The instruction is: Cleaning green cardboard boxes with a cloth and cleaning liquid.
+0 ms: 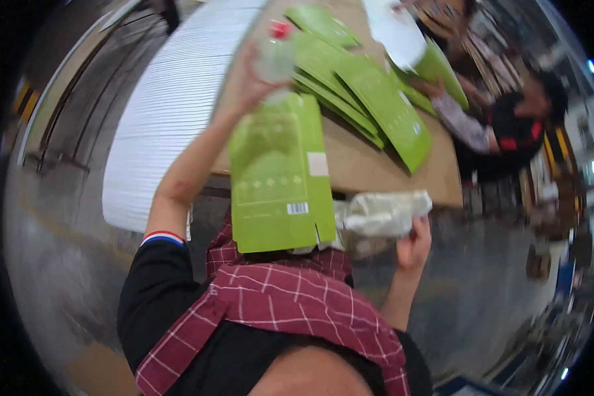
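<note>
My left hand [247, 86] is closed round a clear bottle with a red cap [275, 58], held above the far end of a flat green printed carton [280, 178]. The bottle is slightly blurred. That carton overhangs the near edge of the table, close to my apron. On its right, my right hand [413, 243] has its fingers curled at the end of a crumpled pale cloth [379, 214]. The cloth stretches from the carton's side to my fingers.
A brown table [429, 181] carries several overlapping green cartons [382, 105]. Left of it lies a stack of white ribbed sheets [168, 112]. At the far right a co-worker [508, 132] in dark clothing reaches toward another green carton [442, 72].
</note>
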Motion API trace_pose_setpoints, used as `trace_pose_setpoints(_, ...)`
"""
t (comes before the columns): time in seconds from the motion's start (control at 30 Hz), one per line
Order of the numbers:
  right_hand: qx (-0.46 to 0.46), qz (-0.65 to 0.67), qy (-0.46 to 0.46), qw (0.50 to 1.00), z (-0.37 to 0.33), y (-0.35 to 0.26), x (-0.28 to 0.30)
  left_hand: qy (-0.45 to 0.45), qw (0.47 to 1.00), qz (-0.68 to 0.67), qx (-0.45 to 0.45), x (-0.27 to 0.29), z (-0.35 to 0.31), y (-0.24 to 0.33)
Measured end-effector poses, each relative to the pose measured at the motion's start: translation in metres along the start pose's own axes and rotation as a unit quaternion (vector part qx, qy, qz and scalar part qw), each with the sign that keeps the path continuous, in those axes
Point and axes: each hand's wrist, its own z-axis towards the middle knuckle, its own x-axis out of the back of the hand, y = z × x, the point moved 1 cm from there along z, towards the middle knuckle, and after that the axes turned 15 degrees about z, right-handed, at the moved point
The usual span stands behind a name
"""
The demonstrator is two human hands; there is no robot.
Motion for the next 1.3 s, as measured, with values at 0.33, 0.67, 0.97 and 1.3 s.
trace_pose_setpoints(0.33,0.022,0.010,-0.009,1.000,0.019,0.018,-0.018,0.009,0.987,-0.086,0.132,-0.022,-0.002,-0.124)
trace_pose_setpoints(0.67,-0.010,0.033,-0.027,0.999,0.023,0.031,-0.030,-0.001,0.977,0.048,0.207,0.025,-0.016,-0.034)
trace_pose_setpoints(0.97,-0.067,-0.004,-0.088,0.994,0.015,0.048,-0.053,-0.331,0.877,-0.330,0.113,-0.018,-0.137,0.192)
trace_pose_setpoints(1.3,-0.232,-0.075,-0.164,0.956,0.023,0.043,-0.044,-0.348,0.617,-0.630,0.317,-0.007,-0.145,0.185)
